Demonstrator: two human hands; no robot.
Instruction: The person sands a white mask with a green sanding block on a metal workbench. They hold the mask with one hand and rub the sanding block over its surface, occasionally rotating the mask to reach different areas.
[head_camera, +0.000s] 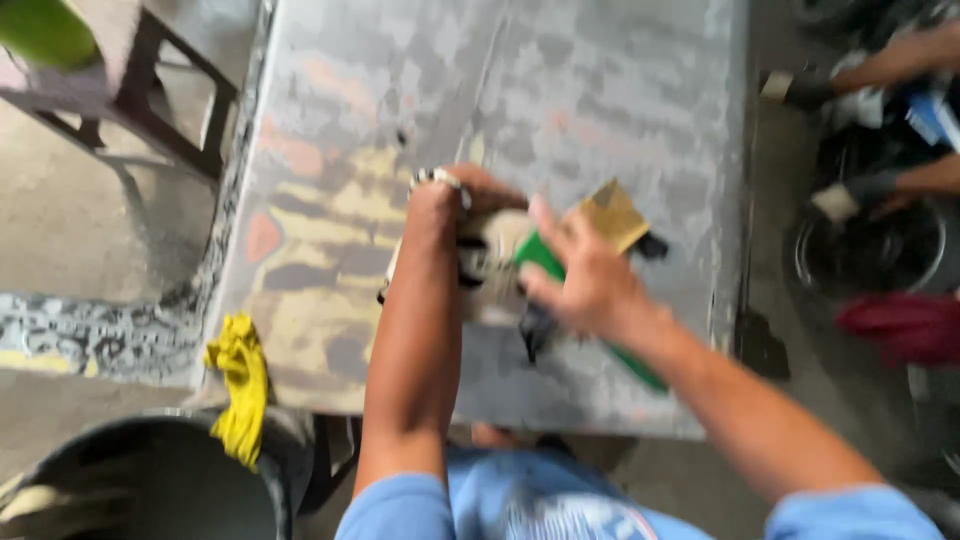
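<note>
My left hand (470, 200) is bent at the wrist and closed around a pale, blurred object (500, 255) with dark parts, held over a worn grey metal table (600, 90). A beaded bracelet (440, 180) circles the left wrist. My right hand (585, 280) grips a green-handled tool (540, 255) whose green shaft (640, 370) runs back under my forearm. A tan, flat square piece (612, 212) sticks out just beyond the right fingers. The frame is motion-blurred, so what the pale object is cannot be told.
A yellow rag (240, 385) hangs at the table's near left corner above a dark bucket (150, 480). A metal stool frame (150, 90) stands at far left. To the right, another person's gloved hands (850, 200) work over a round metal part (870, 250); a red cloth (900, 325) lies nearby.
</note>
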